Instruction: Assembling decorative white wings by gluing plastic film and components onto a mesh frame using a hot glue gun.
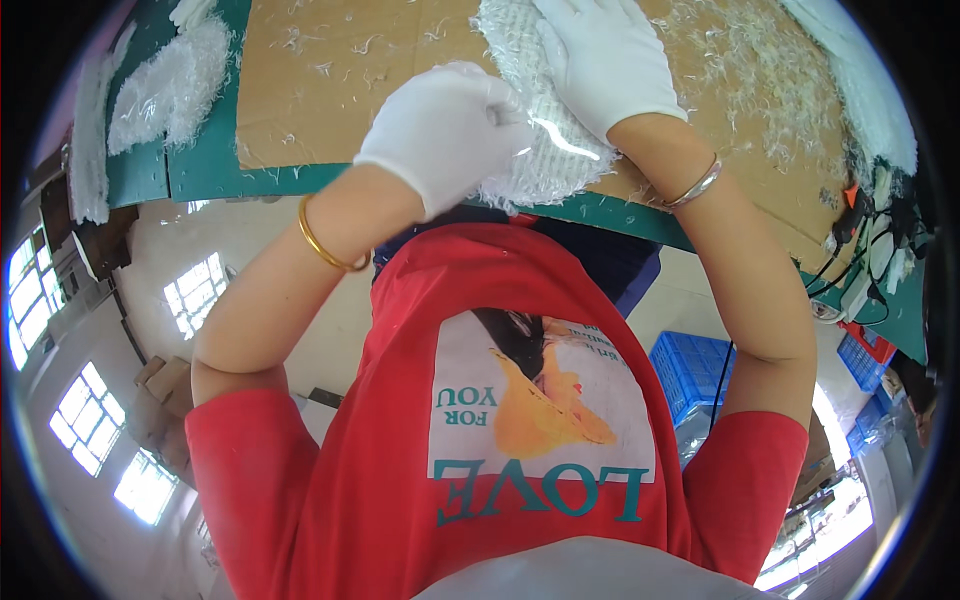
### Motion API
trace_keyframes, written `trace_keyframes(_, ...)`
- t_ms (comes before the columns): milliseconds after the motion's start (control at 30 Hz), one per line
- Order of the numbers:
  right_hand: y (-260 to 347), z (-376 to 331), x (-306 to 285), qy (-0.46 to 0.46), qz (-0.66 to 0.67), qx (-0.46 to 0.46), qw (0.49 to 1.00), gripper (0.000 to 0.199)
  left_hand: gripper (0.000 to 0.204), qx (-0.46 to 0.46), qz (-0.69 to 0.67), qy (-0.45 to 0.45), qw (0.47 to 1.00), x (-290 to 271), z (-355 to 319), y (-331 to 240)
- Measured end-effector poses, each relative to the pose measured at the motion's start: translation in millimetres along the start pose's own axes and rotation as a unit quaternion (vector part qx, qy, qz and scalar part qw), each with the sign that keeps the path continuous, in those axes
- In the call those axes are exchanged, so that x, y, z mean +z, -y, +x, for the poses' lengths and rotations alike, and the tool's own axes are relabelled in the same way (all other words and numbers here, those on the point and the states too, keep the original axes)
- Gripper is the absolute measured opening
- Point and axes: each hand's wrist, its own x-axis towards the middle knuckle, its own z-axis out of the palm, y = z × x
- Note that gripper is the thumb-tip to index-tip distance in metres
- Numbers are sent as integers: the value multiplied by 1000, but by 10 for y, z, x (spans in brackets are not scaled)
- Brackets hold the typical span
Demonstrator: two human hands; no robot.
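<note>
A strip of white knitted fabric with frayed, stringy edges (545, 165) lies on a brown cardboard sheet (330, 120) in front of me. My right hand (610, 70), in a white glove, rests flat on the strip's right side with its fingers stretched away from me. My left hand (445, 130), also gloved in white, is closed at the strip's left edge. Its curled fingertips hide whatever may be pinched there. A bright glint shows on the fabric between my hands.
Loose white thread clippings (770, 70) are scattered over the cardboard. More white fringed pieces (175, 85) lie at the left of the green table (140, 180). A white heap (870, 90) is at the right, near black cables (875, 240). Blue crates (690, 370) stand below.
</note>
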Motion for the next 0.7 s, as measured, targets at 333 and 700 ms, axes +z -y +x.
trace_keyframes(333, -61, -16, 86, -13, -15, -4, 1000, 49, 15, 204, 229, -289, 907, 531, -180, -75)
trace_keyframes(700, -31, 0, 15, 29, 2, 16, 999, 49, 38, 229, 81, -55, 969, 565, -385, -473)
